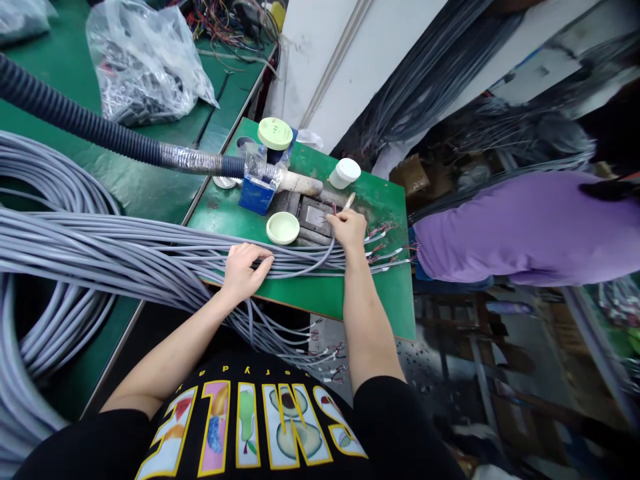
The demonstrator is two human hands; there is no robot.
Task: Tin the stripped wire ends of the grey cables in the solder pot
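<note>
My right hand pinches the stripped end of one grey cable. Its thin coloured wires point toward a small square pool of shiny metal in a dark, grimy pot. Lower left, my left hand lies over the bundle of grey cables, its fingers curled onto them and partly hidden. Beside the pot stands a round pale-green dish. Right of my right hand, other cable ends fan out with red wires and white tips.
A black ribbed hose ends in a pale nozzle above the pot, beside a blue box. A white tub and a green-lidded jar stand behind. A plastic bag lies upper left. A person in purple is at right.
</note>
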